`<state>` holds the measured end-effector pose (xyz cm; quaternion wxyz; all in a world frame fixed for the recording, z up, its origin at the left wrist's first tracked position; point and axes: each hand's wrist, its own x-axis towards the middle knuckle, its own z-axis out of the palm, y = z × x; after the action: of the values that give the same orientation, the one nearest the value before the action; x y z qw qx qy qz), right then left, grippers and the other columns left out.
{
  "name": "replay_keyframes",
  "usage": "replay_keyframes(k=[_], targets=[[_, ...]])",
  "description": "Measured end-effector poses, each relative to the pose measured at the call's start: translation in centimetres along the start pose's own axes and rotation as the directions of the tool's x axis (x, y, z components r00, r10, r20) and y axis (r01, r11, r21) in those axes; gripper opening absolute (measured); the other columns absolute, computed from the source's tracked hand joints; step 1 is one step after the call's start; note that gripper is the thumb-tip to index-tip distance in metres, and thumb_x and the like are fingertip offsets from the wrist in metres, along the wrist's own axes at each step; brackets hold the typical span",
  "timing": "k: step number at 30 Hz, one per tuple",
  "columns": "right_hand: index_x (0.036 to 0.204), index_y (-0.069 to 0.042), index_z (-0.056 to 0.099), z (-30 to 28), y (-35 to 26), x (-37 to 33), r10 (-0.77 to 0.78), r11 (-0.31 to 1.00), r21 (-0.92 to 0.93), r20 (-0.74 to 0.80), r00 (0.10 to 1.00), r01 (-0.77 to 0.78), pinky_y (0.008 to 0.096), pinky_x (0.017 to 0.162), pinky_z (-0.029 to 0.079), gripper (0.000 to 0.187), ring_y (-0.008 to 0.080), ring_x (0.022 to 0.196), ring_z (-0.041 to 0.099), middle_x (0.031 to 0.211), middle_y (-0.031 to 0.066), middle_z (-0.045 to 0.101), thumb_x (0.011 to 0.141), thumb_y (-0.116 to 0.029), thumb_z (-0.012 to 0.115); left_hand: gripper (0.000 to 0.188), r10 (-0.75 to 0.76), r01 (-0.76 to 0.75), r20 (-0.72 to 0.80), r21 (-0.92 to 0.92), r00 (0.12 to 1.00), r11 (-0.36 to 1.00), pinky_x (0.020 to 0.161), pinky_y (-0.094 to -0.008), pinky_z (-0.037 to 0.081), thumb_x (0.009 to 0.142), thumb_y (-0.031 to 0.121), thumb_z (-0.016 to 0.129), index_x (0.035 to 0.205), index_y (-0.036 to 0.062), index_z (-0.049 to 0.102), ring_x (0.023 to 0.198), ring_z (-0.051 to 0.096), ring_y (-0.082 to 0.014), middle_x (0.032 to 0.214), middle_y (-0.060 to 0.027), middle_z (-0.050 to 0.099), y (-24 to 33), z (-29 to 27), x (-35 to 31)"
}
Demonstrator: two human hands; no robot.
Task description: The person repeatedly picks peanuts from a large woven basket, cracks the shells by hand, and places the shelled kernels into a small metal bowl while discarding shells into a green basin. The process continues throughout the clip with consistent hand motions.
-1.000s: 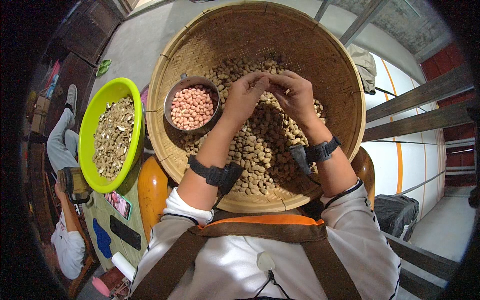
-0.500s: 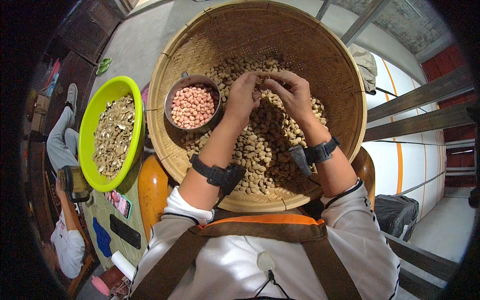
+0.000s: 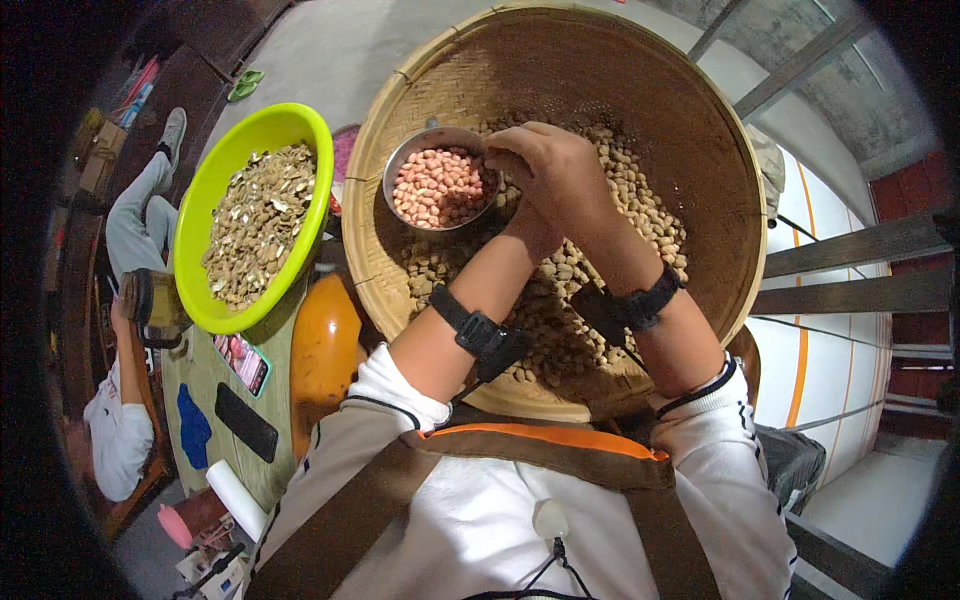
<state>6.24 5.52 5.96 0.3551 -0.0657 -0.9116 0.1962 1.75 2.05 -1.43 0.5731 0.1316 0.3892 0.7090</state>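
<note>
My right hand (image 3: 560,165) is at the right rim of a small metal pot (image 3: 389,190), its fingers bent and drawn together; whatever they hold is hidden. Beneath it, my left hand (image 3: 535,222) is mostly covered, with its wrist crossing under the right one, so its fingers do not show. Shelled pink peanuts (image 3: 440,185) fill much of the pot. The pot sits inside a large round woven bamboo basket (image 3: 720,180), at its left side. Unshelled peanuts (image 3: 640,200) lie heaped across the basket's bottom, partly under my forearms.
To the left, a lime-green basin (image 3: 322,190) holds broken peanut shells (image 3: 258,225). A lit phone (image 3: 243,362), a dark phone (image 3: 246,422) and a blue cloth (image 3: 193,426) lie on a wooden bench. Another person (image 3: 120,430) sits at far left, beside a jar (image 3: 155,300). Wooden rails (image 3: 850,294) stand right.
Both hands have moved left from above the unshelled peanuts to the pot's rim, the right now over the left. The whole view has shifted, with the basket and basin appearing farther right.
</note>
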Motion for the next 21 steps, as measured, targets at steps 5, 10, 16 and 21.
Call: replay_keyframes(k=[5,10,16,21], targets=[[0.1,-0.007,0.068,-0.2,0.4,0.2,0.038,0.997,0.07,-0.099,0.994,-0.031,0.0362,0.07,0.054,0.025,0.0305,0.081,0.067,0.091,0.0133,0.068,0.074,-0.008,0.069,0.043,-0.03,0.029,0.04,0.045,0.999,0.999,0.081,-0.0356,0.049,0.102,0.042,0.034,0.13,0.0115,0.045,0.101,0.056,-0.0172,0.121,-0.0072,0.056,-0.5,-1.3,0.8],[0.105,-0.008,0.07,-4.3,2.8,-2.0,0.229,0.97,-0.059,-0.099,0.968,-0.235,0.0321,0.07,0.056,0.023,0.021,0.082,0.069,0.096,0.0104,0.07,0.082,-0.006,0.07,0.031,-0.1,0.098,-0.05,-0.04,0.994,0.994,0.071,-0.0325,0.051,0.102,0.031,0.041,0.12,0.0095,0.052,0.085,0.056,-0.0159,0.111,-0.0079,0.059,0.4,-0.9,0.7],[0.107,-0.011,0.071,-6.3,4.6,-4.9,0.188,0.967,-0.162,-0.06,0.98,-0.195,0.0335,0.077,0.055,0.026,0.0233,0.096,0.066,0.107,0.0086,0.066,0.082,-0.005,0.069,0.033,-0.065,0.067,0.016,-0.262,0.998,0.963,0.081,-0.0389,0.055,0.102,0.033,0.039,0.114,0.0057,0.054,0.088,0.06,-0.0208,0.1,-0.0081,0.06,1.3,0.5,-0.4],[0.117,-0.015,0.066,-5.5,5.5,-5.4,0.016,0.98,-0.2,0.063,0.998,-0.003,0.0366,0.086,0.054,0.038,0.0255,0.109,0.06,0.121,0.0083,0.062,0.081,-0.003,0.069,0.027,-0.123,0.104,-0.033,-0.353,0.992,0.93,0.088,-0.0392,0.054,0.102,0.026,0.04,0.117,0.0061,0.051,0.095,0.059,-0.0226,0.107,-0.0089,0.057,1.2,0.3,-0.4]])
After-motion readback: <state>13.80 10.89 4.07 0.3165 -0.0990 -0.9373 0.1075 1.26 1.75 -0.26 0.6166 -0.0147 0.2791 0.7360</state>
